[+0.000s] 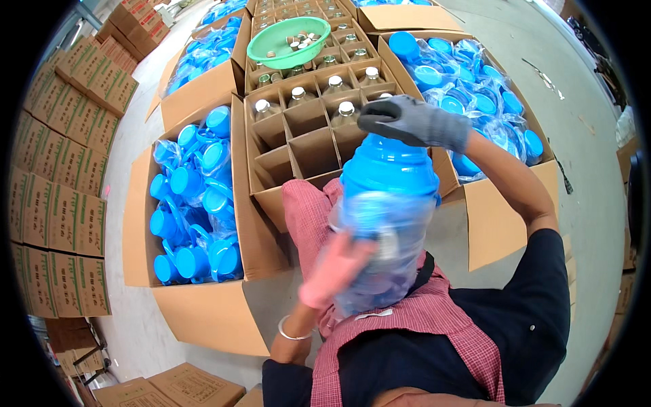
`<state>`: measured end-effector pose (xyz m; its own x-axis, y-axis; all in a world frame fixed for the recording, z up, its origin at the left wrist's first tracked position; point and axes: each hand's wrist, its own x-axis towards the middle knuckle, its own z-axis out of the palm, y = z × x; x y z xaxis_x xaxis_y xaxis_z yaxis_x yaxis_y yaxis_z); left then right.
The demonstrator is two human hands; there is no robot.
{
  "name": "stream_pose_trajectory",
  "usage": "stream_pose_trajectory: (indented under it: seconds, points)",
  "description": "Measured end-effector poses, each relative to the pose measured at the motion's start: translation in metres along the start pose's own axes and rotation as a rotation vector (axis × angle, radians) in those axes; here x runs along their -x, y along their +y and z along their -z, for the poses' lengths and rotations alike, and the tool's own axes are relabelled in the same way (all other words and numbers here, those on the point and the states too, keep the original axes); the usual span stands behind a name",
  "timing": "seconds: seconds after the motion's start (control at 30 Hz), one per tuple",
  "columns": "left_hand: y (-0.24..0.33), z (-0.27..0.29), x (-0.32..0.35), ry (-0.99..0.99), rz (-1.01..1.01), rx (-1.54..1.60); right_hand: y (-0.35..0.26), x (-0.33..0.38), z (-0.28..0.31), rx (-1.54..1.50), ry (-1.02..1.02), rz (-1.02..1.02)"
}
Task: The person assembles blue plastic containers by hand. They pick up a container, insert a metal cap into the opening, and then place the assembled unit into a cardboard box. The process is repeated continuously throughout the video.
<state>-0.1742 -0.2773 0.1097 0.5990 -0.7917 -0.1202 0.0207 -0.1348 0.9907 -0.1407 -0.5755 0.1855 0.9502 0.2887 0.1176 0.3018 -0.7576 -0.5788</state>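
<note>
A large blue plastic jug stands upright at my lap, its ribbed upper part plain and its lower part paler and smeared by motion. My right hand, in a grey glove with a dark palm, curls over the jug's top; the neck is hidden under it. Against the jug's near left side is my left hand, in a pink glove and blurred. Just beyond, a divided carton has glass bottles with white caps in some compartments, while the nearest ones show bare cardboard.
Open cartons of bagged blue lidded cups flank me on the left, with more blue cups on the right. A green basin of small caps rests on the bottles. Sealed cartons are stacked far left; carton flaps stick out nearby.
</note>
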Motion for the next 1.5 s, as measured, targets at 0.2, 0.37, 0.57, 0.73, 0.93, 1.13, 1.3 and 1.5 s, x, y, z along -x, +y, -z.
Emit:
stream_pose_trajectory:
  seconds: [0.2,0.37,0.57,0.73,0.93,1.13,1.3,1.5]
  points:
    - [-0.045,0.063,0.013,-0.077,0.040,0.787,-0.033,-0.002,0.023,-0.210,-0.004,0.223]
    - [-0.003,-0.005,0.014,0.004,-0.027,-0.320,-0.011,-0.008,-0.008,-0.071,0.035,-0.292]
    - [-0.066,0.081,0.003,-0.309,0.091,1.132,-0.041,-0.011,0.013,-0.301,0.019,0.322]
    - [0.025,-0.013,0.003,-0.175,0.026,-0.217,-0.035,-0.015,-0.014,0.008,-0.095,-0.411]
    - [-0.064,0.081,-0.001,-0.119,0.096,1.005,-0.056,-0.020,0.014,-0.346,-0.164,0.514]
    - [-0.033,0.035,0.014,0.052,0.332,0.227,-0.034,-0.019,0.005,0.166,-0.219,-0.213]
    - [-0.051,0.075,0.008,-0.086,0.136,0.811,-0.061,-0.022,0.008,-0.172,-0.029,0.352]
    - [0.016,0.031,0.028,-0.369,-0.232,-0.601,-0.002,-0.022,-0.010,-0.016,-0.056,-0.250]
